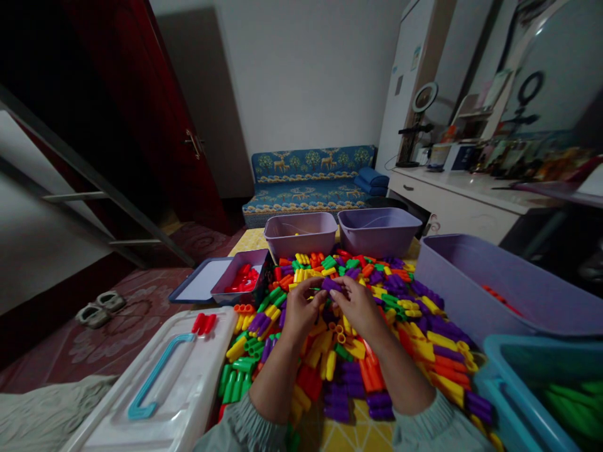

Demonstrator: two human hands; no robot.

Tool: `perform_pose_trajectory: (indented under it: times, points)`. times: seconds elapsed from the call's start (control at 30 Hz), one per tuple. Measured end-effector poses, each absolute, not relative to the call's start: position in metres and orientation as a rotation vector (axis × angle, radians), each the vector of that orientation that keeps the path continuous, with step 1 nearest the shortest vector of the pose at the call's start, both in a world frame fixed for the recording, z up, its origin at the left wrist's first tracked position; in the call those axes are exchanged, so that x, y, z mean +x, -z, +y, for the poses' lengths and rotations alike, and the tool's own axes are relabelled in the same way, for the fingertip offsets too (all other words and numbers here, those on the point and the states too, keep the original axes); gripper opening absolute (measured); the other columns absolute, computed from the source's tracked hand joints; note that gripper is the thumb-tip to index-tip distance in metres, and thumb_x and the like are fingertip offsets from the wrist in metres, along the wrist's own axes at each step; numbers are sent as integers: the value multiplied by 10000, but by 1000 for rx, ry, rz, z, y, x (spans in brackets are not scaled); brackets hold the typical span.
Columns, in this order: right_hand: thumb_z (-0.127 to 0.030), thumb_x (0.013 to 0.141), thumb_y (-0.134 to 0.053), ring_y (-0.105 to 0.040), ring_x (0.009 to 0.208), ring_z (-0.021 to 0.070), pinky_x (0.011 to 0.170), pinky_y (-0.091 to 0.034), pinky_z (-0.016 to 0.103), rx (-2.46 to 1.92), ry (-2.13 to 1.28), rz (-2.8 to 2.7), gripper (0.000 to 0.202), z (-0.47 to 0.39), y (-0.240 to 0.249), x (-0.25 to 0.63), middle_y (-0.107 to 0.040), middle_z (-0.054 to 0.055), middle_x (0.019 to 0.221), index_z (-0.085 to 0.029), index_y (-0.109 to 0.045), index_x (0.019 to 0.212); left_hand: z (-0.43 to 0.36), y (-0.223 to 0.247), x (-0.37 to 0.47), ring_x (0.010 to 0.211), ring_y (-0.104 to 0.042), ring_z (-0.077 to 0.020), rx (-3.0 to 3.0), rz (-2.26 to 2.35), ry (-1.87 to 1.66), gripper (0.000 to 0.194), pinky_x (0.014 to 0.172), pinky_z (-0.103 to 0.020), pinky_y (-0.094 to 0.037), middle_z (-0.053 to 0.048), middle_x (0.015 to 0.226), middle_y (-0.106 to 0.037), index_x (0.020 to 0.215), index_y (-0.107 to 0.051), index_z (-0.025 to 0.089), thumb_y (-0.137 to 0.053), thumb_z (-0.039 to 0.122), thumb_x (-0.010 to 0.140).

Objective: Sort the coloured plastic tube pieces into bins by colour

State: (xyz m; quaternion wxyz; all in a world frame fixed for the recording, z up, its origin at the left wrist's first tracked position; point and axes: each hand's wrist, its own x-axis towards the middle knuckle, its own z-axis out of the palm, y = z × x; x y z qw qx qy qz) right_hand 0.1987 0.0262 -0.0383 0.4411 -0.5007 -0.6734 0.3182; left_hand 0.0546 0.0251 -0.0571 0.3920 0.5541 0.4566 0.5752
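Between the fingers of both my hands is a purple plastic toy piece [331,285], held above the middle of a spread of pieces. My left hand [304,306] pinches its left side, and my right hand [355,304] grips its right side. Below and around the hands lie many bullet-shaped building pieces in purple, yellow [331,365], green [232,384], orange and red, some joined in rows. My fingers partly cover the held piece, so its full shape is hidden.
Lilac bins [301,233] stand along the back and right; a blue bin [513,402] with green pieces is at front right. At left are a dark-rimmed box [242,289] of red pieces and a white lid [183,358] with a blue handle. A patterned sofa [306,188] stands behind.
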Motion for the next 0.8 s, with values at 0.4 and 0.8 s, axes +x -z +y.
perform_pose_trajectory:
  times: [0.4,0.8]
  points:
    - [-282,718,-569,-635,533,136,470,-480,226,-1150,-1146,-1375,327,23,27,198,-702,34,788,-178,-574,1028,18,34,53,593,-605,-123,1170,1030,-1341,454,607,-245,-493,-40,704,-696,943,-722,112,-796,420,619]
    - [-114,656,-619,-687,839,153,648,-557,235,-772,-1085,-803,434,126,-53,217,-682,79,1038,-183,-539,1078,115,-78,114,817,-645,-84,877,647,-1389,561,866,-255,-490,-59,984,-655,1310,-485,144,-545,10,769]
